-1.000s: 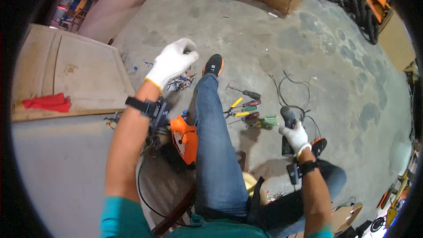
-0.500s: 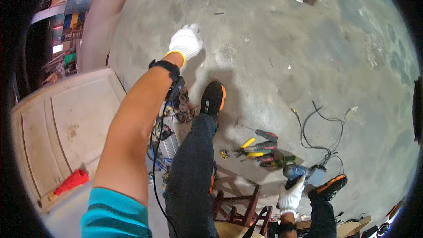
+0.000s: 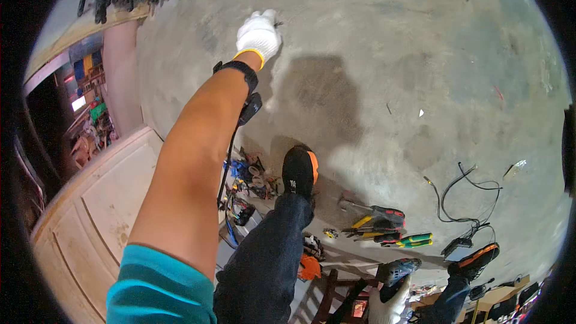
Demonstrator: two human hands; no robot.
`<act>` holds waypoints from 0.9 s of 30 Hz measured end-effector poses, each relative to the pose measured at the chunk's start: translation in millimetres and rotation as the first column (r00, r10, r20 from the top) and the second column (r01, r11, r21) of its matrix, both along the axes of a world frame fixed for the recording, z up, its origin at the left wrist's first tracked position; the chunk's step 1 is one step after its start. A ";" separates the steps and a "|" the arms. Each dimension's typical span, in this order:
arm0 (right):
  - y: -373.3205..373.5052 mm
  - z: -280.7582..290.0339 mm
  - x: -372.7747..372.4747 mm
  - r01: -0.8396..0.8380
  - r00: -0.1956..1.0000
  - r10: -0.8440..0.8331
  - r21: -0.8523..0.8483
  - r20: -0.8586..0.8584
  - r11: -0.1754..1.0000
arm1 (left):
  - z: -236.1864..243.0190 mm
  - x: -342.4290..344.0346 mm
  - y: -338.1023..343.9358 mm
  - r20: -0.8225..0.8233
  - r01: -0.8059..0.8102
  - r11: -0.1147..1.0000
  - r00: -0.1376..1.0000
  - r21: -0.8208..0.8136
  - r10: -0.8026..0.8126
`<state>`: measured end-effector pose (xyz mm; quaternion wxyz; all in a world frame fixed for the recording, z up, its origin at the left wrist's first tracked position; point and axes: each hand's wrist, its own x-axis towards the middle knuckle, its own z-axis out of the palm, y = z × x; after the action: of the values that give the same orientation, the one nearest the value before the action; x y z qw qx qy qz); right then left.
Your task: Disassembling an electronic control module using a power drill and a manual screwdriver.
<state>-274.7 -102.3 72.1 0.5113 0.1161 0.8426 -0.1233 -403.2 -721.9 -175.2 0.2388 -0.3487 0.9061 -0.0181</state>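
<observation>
Head view: I am monitoring two white-gloved hands over a grey floor (image 3: 420,72). The left hand (image 3: 258,35) is being held low at the far left, back upward, beside a small dark strip (image 3: 278,24). The strip is showing just past the glove's right edge. The glove is hiding the fingertips, so I cannot tell whether they are open or gripping the strip.

The right hand (image 3: 387,309) is gripping a power tool (image 3: 398,270) at the near right, its fingers wrapping around the body. I am judging that this hold is keeping the tool off the floor while the left arm is extending.

Hand tools (image 3: 387,221) are lying grouped between the left shoe (image 3: 299,171) and the right shoe (image 3: 480,261), probably for ready access. Black cables (image 3: 442,204) are lying looped farther right, apparently out of the way.

Appearance: the strip is looking thin and dark, too small for identification. The power tool is presenting a blue casing with dark sections; the glove is partly covering it.
</observation>
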 end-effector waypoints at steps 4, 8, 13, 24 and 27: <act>2.5 -7.3 10.2 0.103 0.992 -0.105 -0.040 -0.068 0.994 | -21.0 -2.2 2.7 0.080 0.146 0.988 0.987 -0.042 -0.143; -1.6 9.4 -23.9 0.089 0.994 -0.091 -0.041 -0.053 0.995 | -7.8 0.9 21.3 -0.024 0.205 0.965 0.979 0.163 -0.204; 30.3 32.3 -50.4 0.312 0.948 -0.313 0.032 0.057 0.950 | 97.6 -1.2 199.0 0.060 0.196 0.591 0.921 0.782 -0.386; 164.0 121.1 -107.2 0.566 0.825 -0.566 -0.046 0.015 0.823 | 112.5 55.5 461.8 0.163 -0.144 0.404 0.987 0.903 -0.011; 195.7 129.0 -116.8 0.584 0.810 -0.586 -0.085 -0.003 0.808 | 117.3 121.3 526.4 0.450 -0.737 0.072 0.483 0.672 0.751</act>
<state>-391.5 93.5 201.1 0.4405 0.3473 0.7678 -0.3097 -281.8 -195.5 -57.9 0.3354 -0.6074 0.4961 0.5220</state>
